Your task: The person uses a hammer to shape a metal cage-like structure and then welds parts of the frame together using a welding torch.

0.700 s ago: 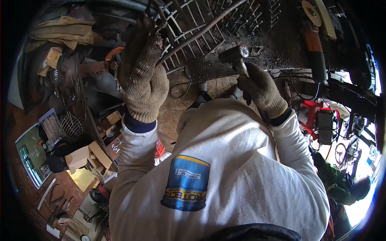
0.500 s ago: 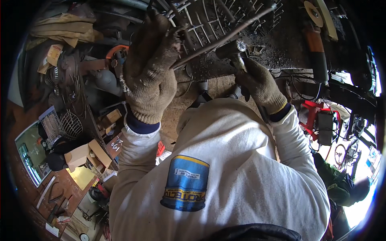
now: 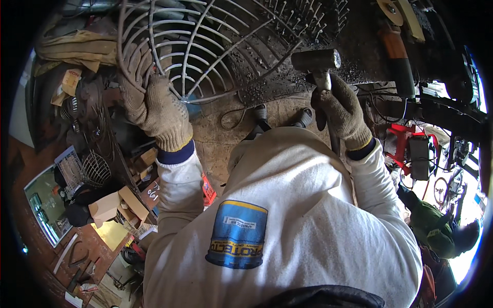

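My left hand (image 3: 158,105), in a knitted work glove, grips the edge of a round metal wire grille (image 3: 190,43). Curved rods and straight spokes make up the grille, which tilts over the front of a dark workbench (image 3: 267,92). In my right hand (image 3: 340,110), also gloved, is a hammer (image 3: 316,60), grasped by the handle just below its dark head. The hammer head is level, right of the grille and apart from it. Loose short metal pins (image 3: 313,20) stand or lie at the back of the bench.
An orange angle grinder (image 3: 394,49) lies at the bench's right. Cloths (image 3: 77,49) and a cardboard box (image 3: 118,208) are on the left. A red frame (image 3: 403,146) stands at right, near a person in green (image 3: 434,231). Sandals show on the floor below the bench.
The grille has swung from a steep, nearly edge-on tilt to showing its broad face. My left hand has moved left and lower; the hammer has shifted slightly right, its head turned.
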`<state>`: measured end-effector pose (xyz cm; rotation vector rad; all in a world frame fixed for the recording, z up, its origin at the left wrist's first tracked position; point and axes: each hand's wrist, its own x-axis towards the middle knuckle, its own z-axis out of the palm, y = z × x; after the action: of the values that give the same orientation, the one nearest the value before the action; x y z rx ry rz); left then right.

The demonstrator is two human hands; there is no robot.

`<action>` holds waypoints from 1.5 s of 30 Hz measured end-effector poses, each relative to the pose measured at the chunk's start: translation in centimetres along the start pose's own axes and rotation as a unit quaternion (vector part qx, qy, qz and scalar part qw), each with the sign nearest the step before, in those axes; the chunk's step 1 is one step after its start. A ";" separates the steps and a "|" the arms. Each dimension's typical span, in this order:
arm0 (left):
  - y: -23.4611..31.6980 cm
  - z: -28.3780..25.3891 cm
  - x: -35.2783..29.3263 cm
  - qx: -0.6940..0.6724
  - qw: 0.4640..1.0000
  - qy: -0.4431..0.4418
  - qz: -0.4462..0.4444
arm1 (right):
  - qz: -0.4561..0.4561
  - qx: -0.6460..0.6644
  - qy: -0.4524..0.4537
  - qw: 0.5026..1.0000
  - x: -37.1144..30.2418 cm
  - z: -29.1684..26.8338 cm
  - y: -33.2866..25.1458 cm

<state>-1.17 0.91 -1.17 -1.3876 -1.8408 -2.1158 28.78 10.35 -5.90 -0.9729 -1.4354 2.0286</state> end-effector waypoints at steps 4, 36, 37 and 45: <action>-0.3 -0.8 -0.9 0.005 0.998 0.055 -0.039 | -0.005 0.000 -0.021 1.000 -0.5 0.1 -1.0; 1.8 0.3 -4.2 -0.357 0.773 -0.277 -0.445 | -0.241 0.001 0.100 0.965 2.9 5.5 -8.5; 0.5 0.3 -4.4 -0.568 0.605 -0.206 -0.518 | -0.249 -0.031 0.111 0.962 2.8 5.4 -8.5; -0.3 0.6 -5.5 -0.694 0.465 -0.262 -0.483 | -0.261 -0.073 0.154 0.950 2.5 5.3 -8.0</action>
<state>2.38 -1.35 -4.75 -0.8232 -0.1589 -4.8780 22.91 11.71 1.95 -0.8114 -1.4882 1.3448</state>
